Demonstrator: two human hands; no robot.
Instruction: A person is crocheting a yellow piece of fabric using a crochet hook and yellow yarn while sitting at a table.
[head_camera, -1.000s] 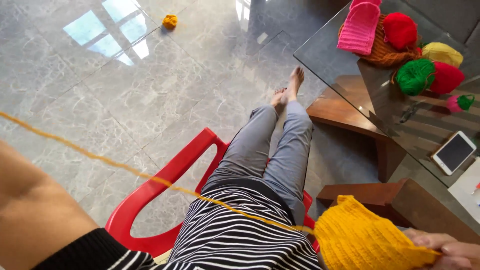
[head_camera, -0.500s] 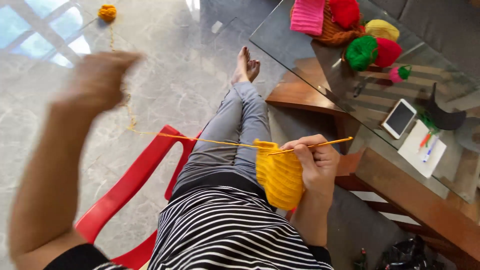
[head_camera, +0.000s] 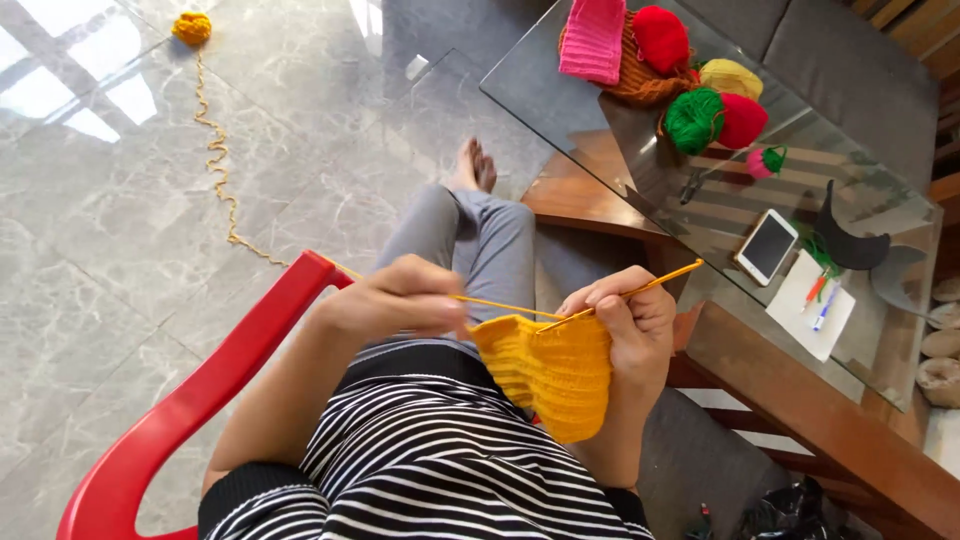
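Observation:
My left hand (head_camera: 405, 298) pinches a thin yellow knitting needle (head_camera: 500, 304) at the left edge of a ribbed yellow knitted piece (head_camera: 550, 372) over my lap. My right hand (head_camera: 625, 325) grips the piece's right side and a second yellow needle (head_camera: 660, 280) that points up to the right. A strand of yellow yarn (head_camera: 222, 165) runs across the floor from the chair's arm to a small yellow yarn ball (head_camera: 191, 27) at the upper left.
I sit in a red plastic chair (head_camera: 215, 385) on a grey marble floor. To the right stands a glass-topped wooden table (head_camera: 800, 395) with coloured yarn balls (head_camera: 695, 118), a pink knitted piece (head_camera: 592, 40), a phone (head_camera: 766, 247), paper and pens.
My left hand came down from its raised, outstretched pull on the yarn and now meets the knitting. The yarn that was taut now lies slack on the floor. The view shifted left.

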